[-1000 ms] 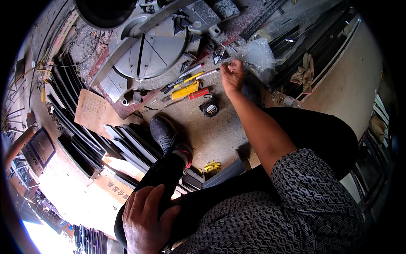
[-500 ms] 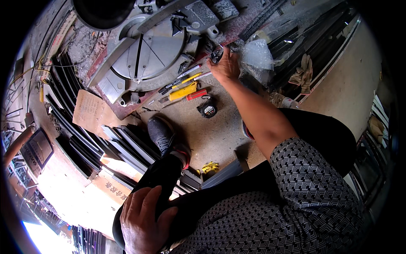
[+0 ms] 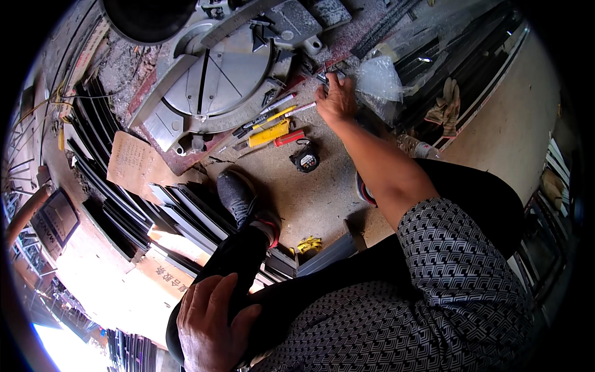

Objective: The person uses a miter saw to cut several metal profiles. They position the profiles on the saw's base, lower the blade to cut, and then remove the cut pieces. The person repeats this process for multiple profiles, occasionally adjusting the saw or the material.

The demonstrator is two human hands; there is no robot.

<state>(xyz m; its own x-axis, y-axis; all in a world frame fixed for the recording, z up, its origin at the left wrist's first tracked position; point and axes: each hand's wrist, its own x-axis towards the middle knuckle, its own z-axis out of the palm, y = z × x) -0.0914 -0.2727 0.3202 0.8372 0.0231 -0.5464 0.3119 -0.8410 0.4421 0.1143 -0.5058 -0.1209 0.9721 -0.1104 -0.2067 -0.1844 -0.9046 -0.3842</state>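
Observation:
My left hand (image 3: pixel 214 325) rests on my left thigh, fingers stretched out and thumb spread, holding nothing. My right hand (image 3: pixel 338 99) reaches forward, palm down, with thumb and bent fingers apart. It is beside small black parts (image 3: pixel 323 75) and a clear plastic bag (image 3: pixel 379 79); I see nothing between its fingers, though the fingertips are partly hidden. Left of it lie a pencil (image 3: pixel 273 118), a marker (image 3: pixel 280 101), a yellow utility knife (image 3: pixel 268 134) and a red-handled tool (image 3: pixel 289 137). A black tape measure (image 3: pixel 305 160) sits closer to me.
A mitre saw with a round metal table (image 3: pixel 220 74) stands ahead. Black profiles (image 3: pixel 427 59) under plastic film and a work glove (image 3: pixel 445 108) lie at right. More profiles (image 3: pixel 108 186), a cardboard piece (image 3: pixel 136 162) and a hammer (image 3: pixel 28 214) are at left.
My right hand has shifted slightly right and back toward me, away from the saw. My left hand stays on my thigh.

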